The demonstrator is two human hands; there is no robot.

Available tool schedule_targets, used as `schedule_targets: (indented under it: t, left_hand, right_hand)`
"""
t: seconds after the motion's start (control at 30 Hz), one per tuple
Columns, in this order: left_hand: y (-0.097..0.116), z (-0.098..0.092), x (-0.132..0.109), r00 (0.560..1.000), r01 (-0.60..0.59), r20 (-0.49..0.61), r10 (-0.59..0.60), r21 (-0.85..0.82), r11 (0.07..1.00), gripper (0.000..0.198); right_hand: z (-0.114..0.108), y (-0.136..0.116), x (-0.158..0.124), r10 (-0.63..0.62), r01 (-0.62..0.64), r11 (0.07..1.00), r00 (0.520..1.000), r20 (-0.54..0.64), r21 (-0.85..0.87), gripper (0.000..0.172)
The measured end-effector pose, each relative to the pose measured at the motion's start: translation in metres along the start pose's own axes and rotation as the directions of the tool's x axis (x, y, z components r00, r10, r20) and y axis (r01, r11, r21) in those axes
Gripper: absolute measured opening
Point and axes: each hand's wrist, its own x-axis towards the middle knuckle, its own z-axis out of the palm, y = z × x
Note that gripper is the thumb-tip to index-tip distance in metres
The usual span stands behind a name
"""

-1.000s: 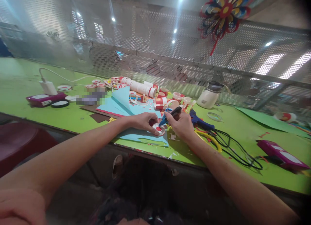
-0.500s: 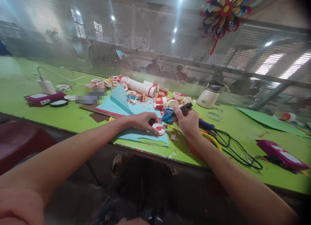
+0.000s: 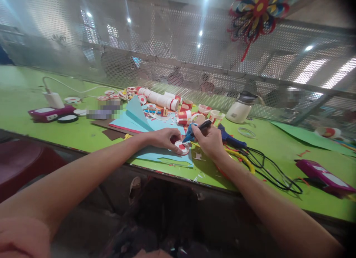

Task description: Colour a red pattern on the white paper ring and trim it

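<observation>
By the bench's (image 3: pixel 208 180) front edge, the left hand (image 3: pixel 169 138) pinches a disc (image 3: pixel 182 147), the right hand (image 3: pixel 211 142) seemingly a pen (image 3: pixel 205 126), likely to skid if the disc turns.

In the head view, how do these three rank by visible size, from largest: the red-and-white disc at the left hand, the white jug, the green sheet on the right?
1. Green sheet
2. White jug
3. Red-and-white disc, partly covered by the left hand
</observation>
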Motion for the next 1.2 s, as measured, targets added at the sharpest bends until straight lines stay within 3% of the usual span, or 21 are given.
schedule_targets:
  t: [0.5,0.67,0.93,1.2]
  left_hand:
    - [0.002,-0.0004,-0.0003,1.0,0.021,0.015,-0.021,-0.007,1.0,0.053]
    - [0.0022,-0.0008,-0.0007,1.0,0.013,0.011,-0.013,0.004,1.0,0.051]
    - [0.0046,-0.0007,-0.001,1.0,0.029,0.0,-0.029,0.019,0.999,0.054]
    - [0.0017,-0.0008,-0.0001,1.0,0.017,-0.002,-0.017,0.047,0.999,0.054]
  right_hand:
    - [0.0026,0.0074,0.0005,-0.012,0.014,0.999,0.999,0.046,-0.032,0.037]
    - [0.0008,0.0084,0.0041,0.06,-0.061,0.998,0.992,0.108,0.005,0.03]
    - [0.0028,0.0067,0.0048,0.126,-0.13,0.991,0.987,0.098,0.034,0.019]
    - [0.0022,0.0091,0.0014,0.047,-0.045,0.998,0.997,0.062,-0.034,0.037]
